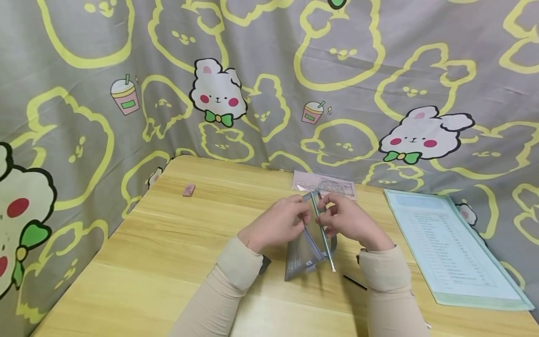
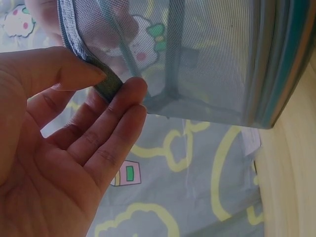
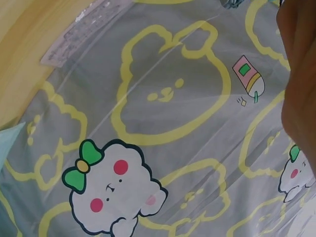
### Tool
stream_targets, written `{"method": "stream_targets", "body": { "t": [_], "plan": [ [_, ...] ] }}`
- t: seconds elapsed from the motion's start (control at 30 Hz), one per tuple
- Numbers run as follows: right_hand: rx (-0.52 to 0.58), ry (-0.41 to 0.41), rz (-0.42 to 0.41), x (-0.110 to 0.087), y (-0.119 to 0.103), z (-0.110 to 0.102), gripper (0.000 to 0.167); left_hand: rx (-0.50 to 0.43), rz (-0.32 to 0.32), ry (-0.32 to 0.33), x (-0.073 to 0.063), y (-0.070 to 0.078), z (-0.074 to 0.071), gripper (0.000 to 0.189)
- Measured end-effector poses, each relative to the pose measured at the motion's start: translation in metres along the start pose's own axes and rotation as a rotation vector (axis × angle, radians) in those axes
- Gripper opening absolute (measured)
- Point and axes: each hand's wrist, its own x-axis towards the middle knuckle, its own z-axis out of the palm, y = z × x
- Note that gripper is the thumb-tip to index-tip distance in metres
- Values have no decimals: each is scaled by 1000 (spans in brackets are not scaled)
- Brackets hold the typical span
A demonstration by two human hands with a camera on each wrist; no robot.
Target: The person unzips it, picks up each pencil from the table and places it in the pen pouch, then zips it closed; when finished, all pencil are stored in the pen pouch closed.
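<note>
A grey see-through mesh zip pouch point(image 1: 296, 258) stands tilted on the table between both hands, its zippered mouth spread apart. My left hand point(image 1: 279, 223) pinches the near edge of the mouth; in the left wrist view, thumb and fingers grip its dark woven edging band point(image 2: 89, 54). Opposite it, my right hand point(image 1: 347, 219) holds the other zipper edge point(image 1: 325, 236) with bent fingers. The right wrist view shows only a dark part of the right hand point(image 3: 300, 74) at its edge, with the grip out of frame.
A pink eraser point(image 1: 189, 190) lies at the back left. Behind the hands is a flat pink packet point(image 1: 301, 180). Light blue printed sheets point(image 1: 455, 252) lie at right. A slim black stick point(image 1: 355, 282) is near the right sleeve, a dark object point(image 1: 265, 265) beside the left cuff. A patterned curtain point(image 1: 252, 61) borders the table.
</note>
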Motion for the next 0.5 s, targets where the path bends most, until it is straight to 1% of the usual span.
{"method": "stream_targets", "body": {
  "t": [0.17, 0.37, 0.5],
  "plan": [
    [-33, -33, -11, -4, 1, -3, 26, 5, 8, 5, 1, -1, 1, 16],
    [-18, -64, -11, -5, 3, -5, 26, 8, 2, 11, 0, 0, 1, 16],
    [-32, -49, -13, -1, 2, -1, 25, 17, 30, 9, 1, 2, 2, 17]
  ]
}}
